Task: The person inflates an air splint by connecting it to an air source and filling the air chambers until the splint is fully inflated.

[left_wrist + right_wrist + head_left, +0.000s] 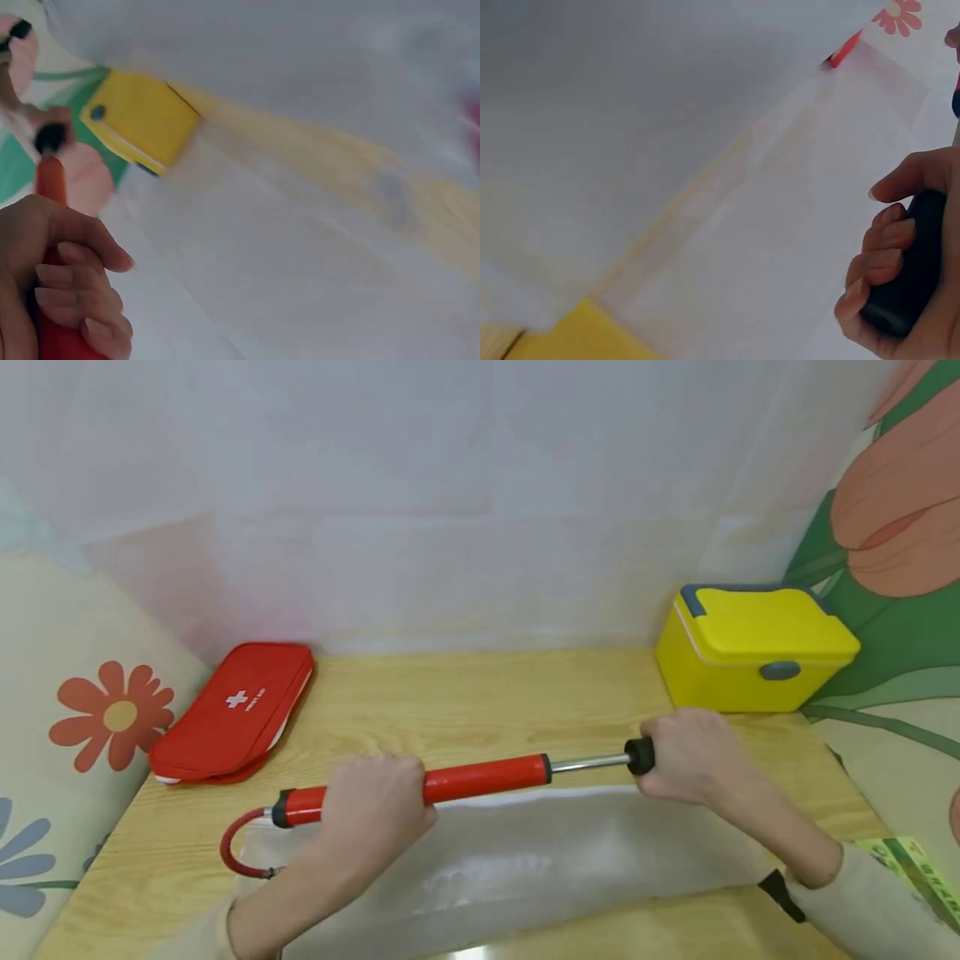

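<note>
A red hand pump (487, 782) is held nearly level above the table, its silver rod partly drawn out of the barrel. My left hand (375, 806) grips the red barrel near its hose end; in the left wrist view the fingers (82, 300) wrap round it. The black handle (907, 270) at the rod's far end is in my right hand (690, 756), fingers curled about it. From the barrel's left end a short red hose (231, 847) loops down, and its tip is partly behind my left forearm. Beneath the pump lies a whitish translucent plastic sheet (540, 860).
A red first aid pouch (232, 714) lies at the back left of the wooden table (480, 702). At the back right stands a yellow box (757, 652) with a grey handle. A green printed strip (911, 868) lies by my right forearm. White sheeting (480, 510) hangs behind.
</note>
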Demonstrator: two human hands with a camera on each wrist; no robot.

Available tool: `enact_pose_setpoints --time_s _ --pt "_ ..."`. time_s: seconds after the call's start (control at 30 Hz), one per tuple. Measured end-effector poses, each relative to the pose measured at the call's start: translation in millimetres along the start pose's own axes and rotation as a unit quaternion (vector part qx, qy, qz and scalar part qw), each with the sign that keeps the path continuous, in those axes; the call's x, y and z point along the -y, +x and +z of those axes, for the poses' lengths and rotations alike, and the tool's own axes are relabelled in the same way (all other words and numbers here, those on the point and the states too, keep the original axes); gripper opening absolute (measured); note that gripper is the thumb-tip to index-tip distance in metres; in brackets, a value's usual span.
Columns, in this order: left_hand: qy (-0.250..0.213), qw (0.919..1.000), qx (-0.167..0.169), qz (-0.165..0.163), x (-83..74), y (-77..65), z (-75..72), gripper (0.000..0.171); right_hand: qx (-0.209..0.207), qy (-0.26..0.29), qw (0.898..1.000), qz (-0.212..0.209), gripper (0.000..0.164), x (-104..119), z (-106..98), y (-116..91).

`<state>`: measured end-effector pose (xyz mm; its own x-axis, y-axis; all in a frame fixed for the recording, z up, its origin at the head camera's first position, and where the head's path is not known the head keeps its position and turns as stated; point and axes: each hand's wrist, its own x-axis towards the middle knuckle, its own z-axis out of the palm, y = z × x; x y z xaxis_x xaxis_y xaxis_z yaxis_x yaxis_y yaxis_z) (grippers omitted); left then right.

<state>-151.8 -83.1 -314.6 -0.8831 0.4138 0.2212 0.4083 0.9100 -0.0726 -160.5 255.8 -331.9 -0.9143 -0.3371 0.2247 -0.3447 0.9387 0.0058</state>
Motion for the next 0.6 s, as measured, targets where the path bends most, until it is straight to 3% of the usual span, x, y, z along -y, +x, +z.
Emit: enact_pose_setpoints --time_s 0.2,0.37,0.5,0.6 --pt "-0.002 0.9998 -0.012 0.015 -24.7 1.8 -5.3 0.024 -0.001 -0.005 1.000 -0.001 0.025 35 -1 8" --pt "-0.011 0.9994 -0.028 0.016 -36.1 0.6 -13.2 0.026 -0.041 -0.030 0.999 -0.011 0.025 64 -8 16" --pt "-0.019 0.9990 -0.038 0.015 -32.5 0.5 -14.7 0.023 -0.077 -0.022 0.996 -0.027 0.026 75 -11 21" --pt "-0.026 0.9994 -0.022 0.010 -19.7 -2.1 -14.5 0.019 -0.096 -0.004 0.994 -0.056 0.025 64 -10 19"
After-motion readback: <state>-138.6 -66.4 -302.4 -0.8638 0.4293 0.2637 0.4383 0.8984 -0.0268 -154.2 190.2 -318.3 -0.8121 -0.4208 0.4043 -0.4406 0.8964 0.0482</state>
